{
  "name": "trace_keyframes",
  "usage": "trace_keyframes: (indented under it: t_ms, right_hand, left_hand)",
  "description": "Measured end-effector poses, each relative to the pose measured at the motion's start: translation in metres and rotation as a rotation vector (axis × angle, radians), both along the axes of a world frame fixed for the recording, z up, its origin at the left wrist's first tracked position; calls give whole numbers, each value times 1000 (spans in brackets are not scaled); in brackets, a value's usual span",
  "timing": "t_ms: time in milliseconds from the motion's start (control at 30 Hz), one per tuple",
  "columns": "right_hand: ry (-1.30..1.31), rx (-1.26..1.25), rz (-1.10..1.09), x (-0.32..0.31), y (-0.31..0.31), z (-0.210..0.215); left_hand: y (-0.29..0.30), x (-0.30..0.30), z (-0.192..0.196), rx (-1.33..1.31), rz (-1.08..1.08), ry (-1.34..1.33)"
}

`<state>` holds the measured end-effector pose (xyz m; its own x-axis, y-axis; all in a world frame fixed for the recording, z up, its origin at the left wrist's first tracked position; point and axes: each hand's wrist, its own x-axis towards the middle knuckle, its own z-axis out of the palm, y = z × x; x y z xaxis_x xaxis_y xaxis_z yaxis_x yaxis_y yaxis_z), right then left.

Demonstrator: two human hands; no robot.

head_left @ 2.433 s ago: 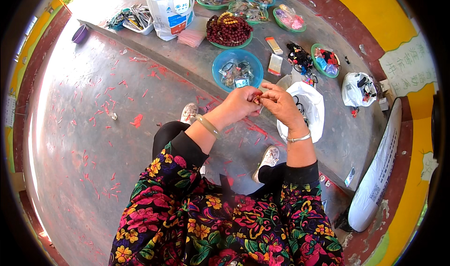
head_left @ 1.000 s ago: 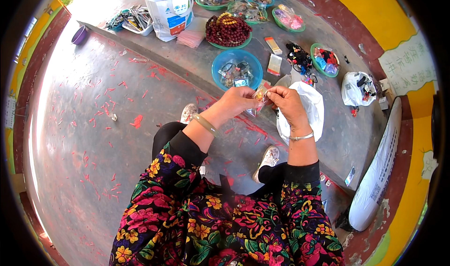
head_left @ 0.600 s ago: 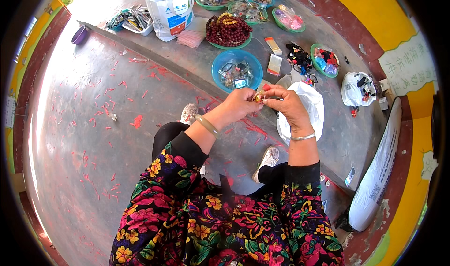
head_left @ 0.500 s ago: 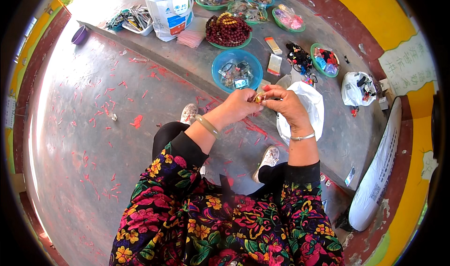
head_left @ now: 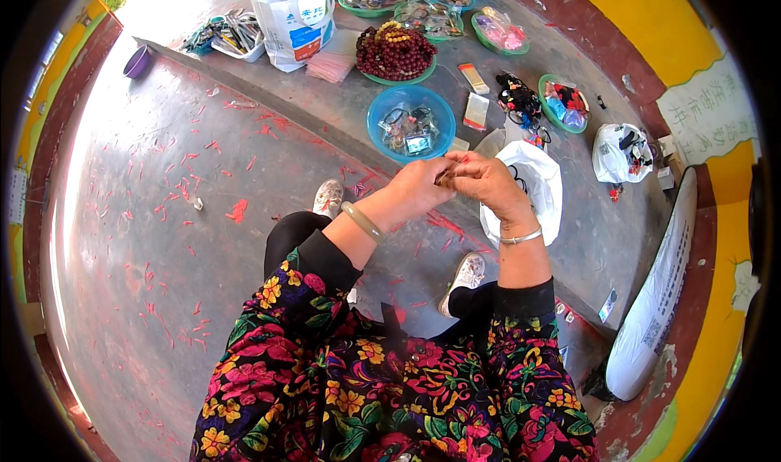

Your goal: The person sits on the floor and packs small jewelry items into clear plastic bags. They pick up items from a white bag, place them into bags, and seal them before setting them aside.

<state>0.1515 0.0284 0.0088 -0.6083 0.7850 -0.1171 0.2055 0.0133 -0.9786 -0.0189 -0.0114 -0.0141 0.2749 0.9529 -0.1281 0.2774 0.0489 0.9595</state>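
Over concrete (head_left: 244, 315), left hand (head_left: 419, 188) and right hand (head_left: 490, 188) pinch — grip closed — a small item (head_left: 442, 176), mostly hidden.

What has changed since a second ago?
The right hand has shifted left against the left hand, closing the gap; the small item between them is now mostly hidden. Nothing was visibly let go. The blue bowl and open white bag stayed put.

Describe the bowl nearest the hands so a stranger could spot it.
Find the raised grey step. On it, just beyond the left hand, sits a round bowl. Unlike the green bowl of dark red beads behind it, it is blue and holds small clear packets.
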Motion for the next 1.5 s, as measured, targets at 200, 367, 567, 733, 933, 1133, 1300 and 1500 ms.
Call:
trace_keyframes:
  t_ms: [200, 367, 567, 733, 933, 1133, 1300, 1500]
  right_hand:
    - [86, 51, -168, -3, 0, -7]
    - [277, -98, -331, -8, -2, 7]
    - [144, -157, -195, -1, 0, 5]
    - [167, -226, -284, 1, 3, -2]
    - [250, -167, -352, -1, 2, 6]
    - [274, -214, -307, -1, 1, 7]
    - [275, -293, -254, -5, -3, 9]
    - [311, -358, -290, -2, 0, 3]
  left_hand:
    - [5, -4, -7, -71, 41, -156]
    - [5, -5, -9, -92, 118, -357]
    - [6, -6, -9, -118, 80, -441]
    - [3, -7, 2, -149, 26, -343]
    - [4, -11, 7, -220, 40, -385]
    - [6, -9, 1, -203, 140, -496]
    - [6, -12, 1, -166, 149, -482]
    - [5, -11, 6, -142, 151, -486]
